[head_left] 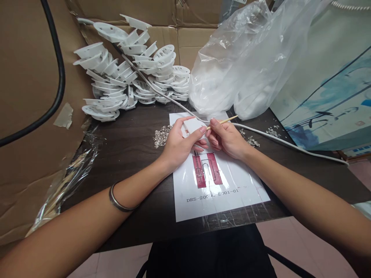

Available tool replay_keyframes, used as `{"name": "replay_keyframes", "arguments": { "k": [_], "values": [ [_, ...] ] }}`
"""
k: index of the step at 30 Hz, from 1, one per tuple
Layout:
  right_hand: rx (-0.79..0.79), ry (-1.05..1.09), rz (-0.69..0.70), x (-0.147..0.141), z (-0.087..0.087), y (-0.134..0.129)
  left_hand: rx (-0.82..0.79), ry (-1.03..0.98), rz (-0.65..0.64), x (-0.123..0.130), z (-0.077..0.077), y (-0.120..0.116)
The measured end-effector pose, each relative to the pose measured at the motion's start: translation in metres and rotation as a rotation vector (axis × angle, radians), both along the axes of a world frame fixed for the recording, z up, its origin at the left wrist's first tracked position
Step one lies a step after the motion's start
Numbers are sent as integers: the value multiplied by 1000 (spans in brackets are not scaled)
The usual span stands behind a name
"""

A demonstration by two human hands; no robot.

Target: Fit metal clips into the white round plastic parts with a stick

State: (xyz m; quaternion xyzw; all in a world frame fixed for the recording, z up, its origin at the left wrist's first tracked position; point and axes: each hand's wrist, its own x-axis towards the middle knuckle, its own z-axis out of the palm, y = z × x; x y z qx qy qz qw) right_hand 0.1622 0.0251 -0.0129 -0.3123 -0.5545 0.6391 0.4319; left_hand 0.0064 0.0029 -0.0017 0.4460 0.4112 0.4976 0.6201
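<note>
On the dark table [130, 162] lies a printed sheet [185, 210]; above it the left hand [176, 147] grips a white piece [193, 125], seemingly steadying it for the stick [228, 120] pinched in the right hand [232, 141]. Metal parts [160, 137] sit left, probably for easy reach.

On the dark wood-grain tabletop [130, 135], a white printed paper sheet [182, 173] is flanked on both sides by small silvery metal pieces [161, 137]; behind, stacked round white plastic parts [107, 77] are placed left of clear plastic bags [211, 81].
</note>
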Motion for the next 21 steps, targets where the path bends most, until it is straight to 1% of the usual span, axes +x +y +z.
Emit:
{"name": "replay_keyframes", "arguments": {
  "k": [4,10,14,17,21],
  "values": [
    [7,-20,0,0,-1,1,27,-22,8,1,-2,2],
    [-38,-63,-25,-1,1,-1,53,67,-2,2,-2,0],
    [-103,-12,-26,-1,1,-1,35,29,-64,2,0,-2],
    [-144,9,-79,1,2,0,3,6,-121,0,2,-2],
    [-157,24,-98,2,3,0,-17,4,-139,-1,3,-2]
  ]
}}
